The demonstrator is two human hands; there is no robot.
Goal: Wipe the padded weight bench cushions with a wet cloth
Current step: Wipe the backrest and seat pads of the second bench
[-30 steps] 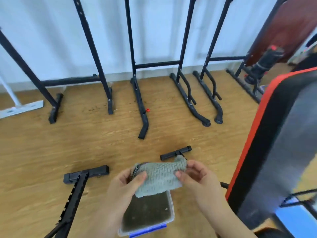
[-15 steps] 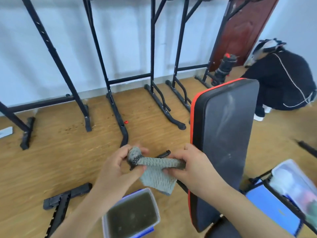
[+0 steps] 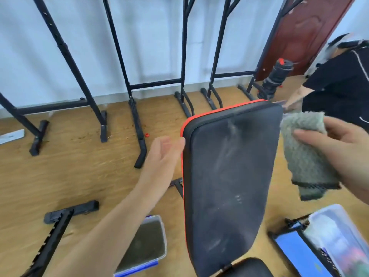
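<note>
Item: back cushion [image 3: 229,176], black with a red edge, stood inclined; its face carried pale dusty smears from the top edge down to the lower end, with no wet streak to be seen. Item: seat cushion [image 3: 249,266], only partly in view at the bench's near end, likewise showed no sign of wiping. Item: cloth [image 3: 305,154], grey, folded, was off the cushion's right edge near the top corner, apart from the padding. Right hand [image 3: 343,154] was closed around the cloth. Left hand [image 3: 163,154] was open, fingers loose, holding nothing, its fingertips at or just beside the cushion's left edge; contact could not be told. Item: tub [image 3: 151,248] of murky water sat on the floor off the bench's left side. Assessment: cloth apparently readied, wiping not yet begun; both cushions remained to be done.
</note>
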